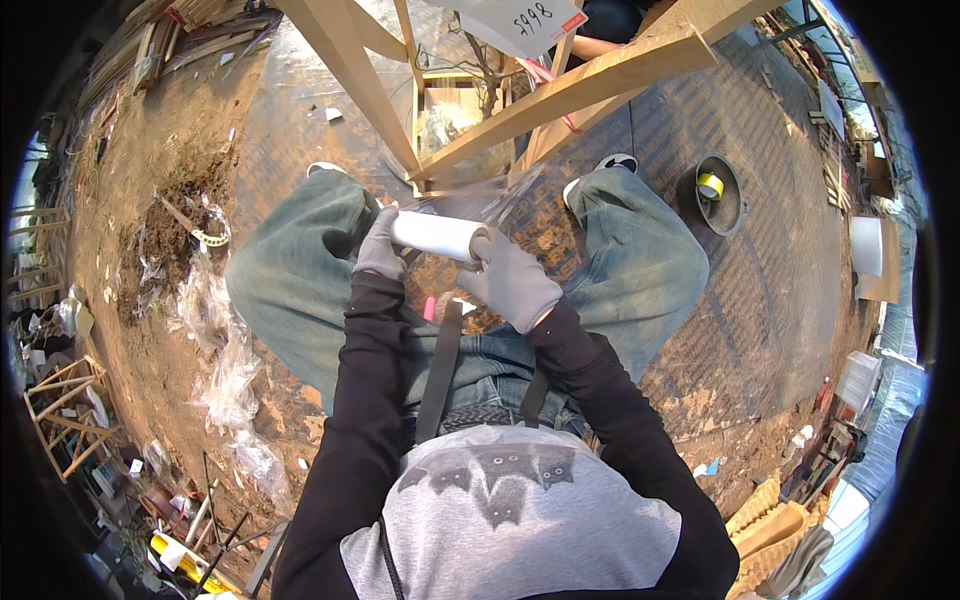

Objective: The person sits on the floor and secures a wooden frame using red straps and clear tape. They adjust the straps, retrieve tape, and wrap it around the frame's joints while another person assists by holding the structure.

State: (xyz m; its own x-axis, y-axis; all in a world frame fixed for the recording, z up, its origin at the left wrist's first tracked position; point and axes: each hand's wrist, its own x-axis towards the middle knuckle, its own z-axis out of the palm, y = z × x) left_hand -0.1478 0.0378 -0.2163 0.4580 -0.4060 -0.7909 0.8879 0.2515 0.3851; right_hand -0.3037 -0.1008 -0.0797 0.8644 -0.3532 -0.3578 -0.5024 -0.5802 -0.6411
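Observation:
Between my knees I hold a white roll of clear stretch film (436,234) lying crosswise. My left hand (382,247), in a grey glove, is closed around its left end. At the right end my gloved right hand (512,282) grips the roll's edge near the core. A thin sheet of see-through film (490,203) runs from the roll to the foot of a wooden frame (425,170) just beyond it. Inside that frame stand bare branches (488,85) and a clear plastic wrapping (447,125). A pink object (430,308) lies below the roll.
A metal bowl (738,212) with a yellow tape roll (710,186) sits beyond my right knee. Crumpled plastic (225,360) litters the dirt at left. Stacked timber (150,50) lies far left. Slanting wooden beams (590,85) rise ahead, with a person's arm (597,46) behind them.

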